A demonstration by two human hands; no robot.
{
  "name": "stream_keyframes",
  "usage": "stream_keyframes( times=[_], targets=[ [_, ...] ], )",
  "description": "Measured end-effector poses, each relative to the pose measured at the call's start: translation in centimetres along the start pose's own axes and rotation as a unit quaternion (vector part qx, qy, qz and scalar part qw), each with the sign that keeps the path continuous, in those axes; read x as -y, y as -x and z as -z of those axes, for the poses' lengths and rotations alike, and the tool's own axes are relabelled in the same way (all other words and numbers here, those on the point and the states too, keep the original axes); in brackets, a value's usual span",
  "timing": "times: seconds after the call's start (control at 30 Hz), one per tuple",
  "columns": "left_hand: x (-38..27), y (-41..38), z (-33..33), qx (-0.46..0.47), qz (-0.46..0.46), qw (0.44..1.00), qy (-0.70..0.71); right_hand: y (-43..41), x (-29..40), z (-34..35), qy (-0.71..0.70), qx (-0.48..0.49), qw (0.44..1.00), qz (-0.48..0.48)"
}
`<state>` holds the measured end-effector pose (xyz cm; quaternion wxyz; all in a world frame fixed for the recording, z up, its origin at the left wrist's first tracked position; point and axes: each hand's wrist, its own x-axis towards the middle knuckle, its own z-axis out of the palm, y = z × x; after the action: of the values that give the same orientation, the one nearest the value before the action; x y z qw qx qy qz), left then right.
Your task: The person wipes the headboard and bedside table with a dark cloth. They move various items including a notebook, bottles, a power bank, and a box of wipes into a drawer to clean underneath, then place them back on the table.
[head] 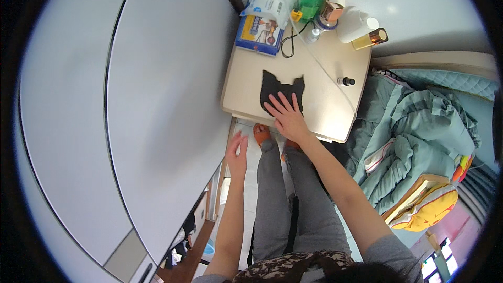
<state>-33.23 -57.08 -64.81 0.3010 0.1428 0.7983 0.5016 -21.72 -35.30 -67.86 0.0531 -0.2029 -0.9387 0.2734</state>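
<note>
A piece of black cloth [281, 86] lies flat on the pale top of a small cabinet [247, 70], its upper edge cut or folded into two points. My right hand [290, 120] rests palm down over its lower part, fingers spread. That hand covers some of the cloth. Off the cabinet's front edge, lower left, my left hand [237, 153] hangs in the air. Its thumb and fingers are bent with a gap between them, and nothing is held.
A blue box [257, 45] with a wipes packet [271, 8] sits at the back left. Several bottles stand at the back right, and a small bottle [346, 81] lies near the right edge. A white cable [322, 67] crosses the top. Wardrobe doors [165, 70] rise left; a bed with bedding [416, 157] is right.
</note>
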Motion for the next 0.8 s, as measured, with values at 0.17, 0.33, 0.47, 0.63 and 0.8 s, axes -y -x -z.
stream_keyframes(
  times=[0.17, 0.33, 0.47, 0.63, 0.8],
  targets=[
    [-11.9, -12.8, -5.5, 0.036, -0.200, 0.967, -0.154, 1.1, -3.1, 2.0, 0.012, -0.033, 0.998, -0.057],
    [-19.9, -24.2, -10.8, 0.044, -0.370, 0.890, -0.261, 1.5, -3.2, 1.7, 0.016, -0.049, 0.994, -0.095],
    [-21.5, -24.7, -13.9, 0.058, -0.376, 0.907, -0.183, 1.7, -3.7, 1.6, 0.025, -0.050, 0.994, -0.099],
    [-15.5, -18.3, -15.4, 0.128, -0.327, 0.922, -0.164, 2.0, -3.9, 1.7, 0.006, -0.056, 0.994, -0.098],
    [-12.9, -10.6, -19.9, 0.283, -0.295, 0.905, -0.115, 2.4, -4.3, 0.9, 0.018, -0.023, 0.992, -0.121]
  ],
)
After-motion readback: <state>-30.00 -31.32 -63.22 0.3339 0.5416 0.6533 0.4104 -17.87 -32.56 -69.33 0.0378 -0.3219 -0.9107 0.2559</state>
